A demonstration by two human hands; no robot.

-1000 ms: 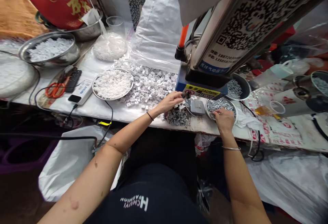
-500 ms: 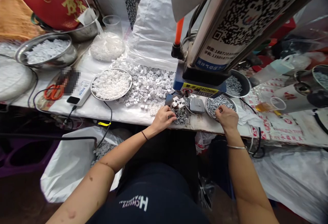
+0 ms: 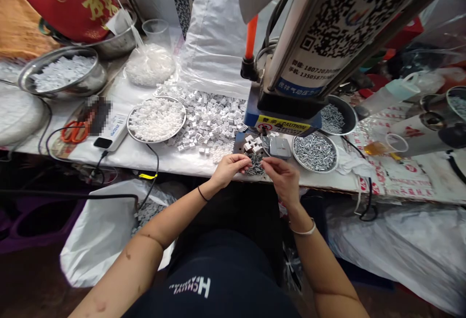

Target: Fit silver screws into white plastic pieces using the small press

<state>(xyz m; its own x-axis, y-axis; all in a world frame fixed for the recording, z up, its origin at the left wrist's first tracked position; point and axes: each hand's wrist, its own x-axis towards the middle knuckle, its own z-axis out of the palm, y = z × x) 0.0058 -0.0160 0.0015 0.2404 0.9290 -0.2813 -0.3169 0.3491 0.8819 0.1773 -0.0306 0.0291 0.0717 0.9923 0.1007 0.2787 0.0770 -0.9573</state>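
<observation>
My left hand [image 3: 230, 168] is pinched closed just left of a small heap of dark metal parts [image 3: 255, 162] at the table's front edge. Facing it across that heap, my right hand [image 3: 282, 175] is also pinched, its fingertips close to the left ones. Whatever either pinch holds is too small to make out. Several white plastic blocks [image 3: 253, 143] sit just behind the heap, at the foot of the press [image 3: 284, 119]. To the right of my hands stands a round dish of metal pins [image 3: 315, 152].
Loose white blocks [image 3: 211, 119] spread left of the press, beside a plate of small white pieces [image 3: 156, 120]. A second bowl of metal parts [image 3: 333, 116] stands behind the pin dish. Orange-handled scissors [image 3: 74, 132] and a white power strip [image 3: 112, 132] lie further left.
My right hand has moved left from the dish of metal pins to the dark heap, close to my left hand. The left hand stays nearly in place, still pinched.
</observation>
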